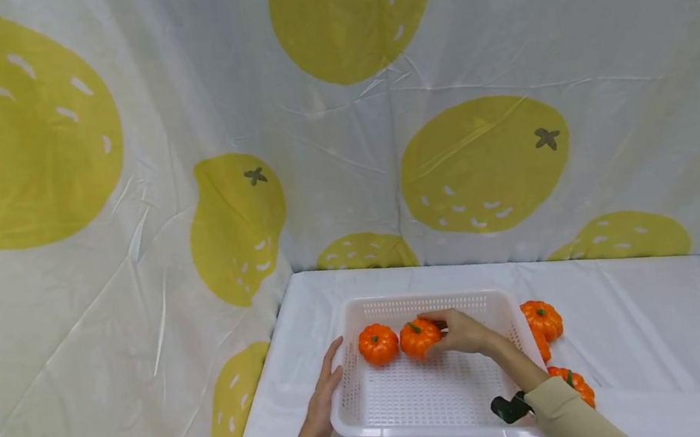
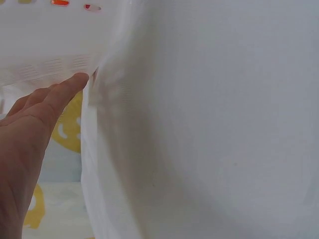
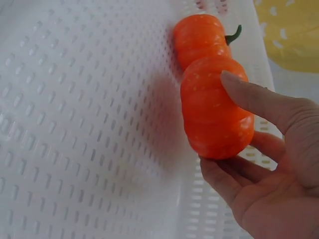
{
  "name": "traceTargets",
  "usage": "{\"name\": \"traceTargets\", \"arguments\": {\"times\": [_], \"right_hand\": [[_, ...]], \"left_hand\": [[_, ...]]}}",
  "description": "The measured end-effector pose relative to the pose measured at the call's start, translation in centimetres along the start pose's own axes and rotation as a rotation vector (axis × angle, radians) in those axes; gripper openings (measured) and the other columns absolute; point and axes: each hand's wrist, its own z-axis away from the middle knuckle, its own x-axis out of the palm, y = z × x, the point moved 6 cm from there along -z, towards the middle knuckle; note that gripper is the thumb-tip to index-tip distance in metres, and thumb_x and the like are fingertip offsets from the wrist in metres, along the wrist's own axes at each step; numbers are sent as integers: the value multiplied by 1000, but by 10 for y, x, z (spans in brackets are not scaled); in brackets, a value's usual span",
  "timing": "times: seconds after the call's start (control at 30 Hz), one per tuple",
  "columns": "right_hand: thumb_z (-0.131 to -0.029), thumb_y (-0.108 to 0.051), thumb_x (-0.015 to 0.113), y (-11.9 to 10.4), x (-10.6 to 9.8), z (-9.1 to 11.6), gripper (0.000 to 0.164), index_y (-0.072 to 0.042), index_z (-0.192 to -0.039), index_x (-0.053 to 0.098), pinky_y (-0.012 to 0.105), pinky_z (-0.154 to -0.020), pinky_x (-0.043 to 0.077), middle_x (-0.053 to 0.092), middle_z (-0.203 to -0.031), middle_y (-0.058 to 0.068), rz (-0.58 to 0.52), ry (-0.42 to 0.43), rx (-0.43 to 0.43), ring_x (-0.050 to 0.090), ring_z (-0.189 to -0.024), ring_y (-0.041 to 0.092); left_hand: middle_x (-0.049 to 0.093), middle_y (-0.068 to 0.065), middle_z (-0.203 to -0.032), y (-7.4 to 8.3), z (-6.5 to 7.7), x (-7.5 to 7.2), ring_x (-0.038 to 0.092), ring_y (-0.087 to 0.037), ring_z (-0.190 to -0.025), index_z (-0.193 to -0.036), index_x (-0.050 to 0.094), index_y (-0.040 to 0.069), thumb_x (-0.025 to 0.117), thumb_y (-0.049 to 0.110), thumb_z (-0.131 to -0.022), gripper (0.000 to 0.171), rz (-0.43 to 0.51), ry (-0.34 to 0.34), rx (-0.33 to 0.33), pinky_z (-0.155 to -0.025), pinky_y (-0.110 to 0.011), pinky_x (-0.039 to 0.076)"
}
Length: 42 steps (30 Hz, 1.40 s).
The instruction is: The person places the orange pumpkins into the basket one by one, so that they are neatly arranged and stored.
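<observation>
My right hand (image 1: 465, 332) grips a small orange pumpkin (image 1: 419, 337) with a green stem inside a white perforated plastic basket (image 1: 423, 393). In the right wrist view the thumb lies over the held pumpkin (image 3: 214, 109) and the fingers curl beneath it. Right beside it, to the left in the head view, a second pumpkin (image 1: 378, 345) sits in the basket's far left part. My left hand (image 1: 321, 403) rests along the basket's left side with fingers extended; in the left wrist view its fingertips (image 2: 79, 79) are right at the basket wall.
Several more orange pumpkins (image 1: 542, 320) lie on the white-covered table (image 1: 643, 323) along the basket's right side, partly hidden by the basket and right arm. A curtain (image 1: 342, 173) printed with yellow fruit hangs behind and to the left.
</observation>
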Motion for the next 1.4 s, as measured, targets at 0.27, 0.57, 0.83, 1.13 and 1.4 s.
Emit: {"name": "traceTargets", "arguments": {"times": [0.27, 0.57, 0.83, 1.13, 1.4], "right_hand": [[-79, -11, 89, 6, 6, -1, 74, 8, -142, 56, 56, -109, 49, 62, -140, 27, 13, 2, 25, 61, -126, 42], [-77, -12, 90, 10, 9, 1, 79, 5, -145, 54, 57, -109, 49, 64, -138, 26, 9, 7, 54, 62, -124, 42], [-80, -11, 87, 9, 6, 6, 75, 3, -145, 54, 54, -104, 54, 66, -131, 25, -14, -9, 106, 64, -117, 38], [-82, -9, 85, 8, 7, 4, 67, 3, -142, 59, 53, -100, 57, 68, -129, 24, 8, 8, 82, 67, -112, 36], [-88, -16, 81, 8, -10, 7, 69, 2, -148, 52, 56, -101, 55, 64, -132, 30, -9, -6, 64, 63, -122, 45]], "left_hand": [[4, -1, -177, 0, -1, 0, 21, -37, -156, -164, 19, 41, 28, 45, -110, 54, 4, -2, 0, -118, -45, 33], [5, -3, -177, -1, -1, 1, 20, -38, -158, -164, 20, 40, 29, 45, -110, 55, 1, 14, -1, -123, -60, 28], [5, -3, -177, -1, -1, 1, 14, -39, -159, -164, 20, 39, 29, 44, -110, 55, 10, 14, 2, -125, -67, 19], [5, -4, -177, -1, 0, 1, 17, -39, -158, -164, 19, 38, 29, 44, -110, 56, 2, 15, 13, -124, -67, 20], [6, -3, -176, -2, 0, 1, 22, -37, -156, -164, 19, 39, 28, 45, -110, 55, -7, 9, 11, -119, -47, 31]]}}
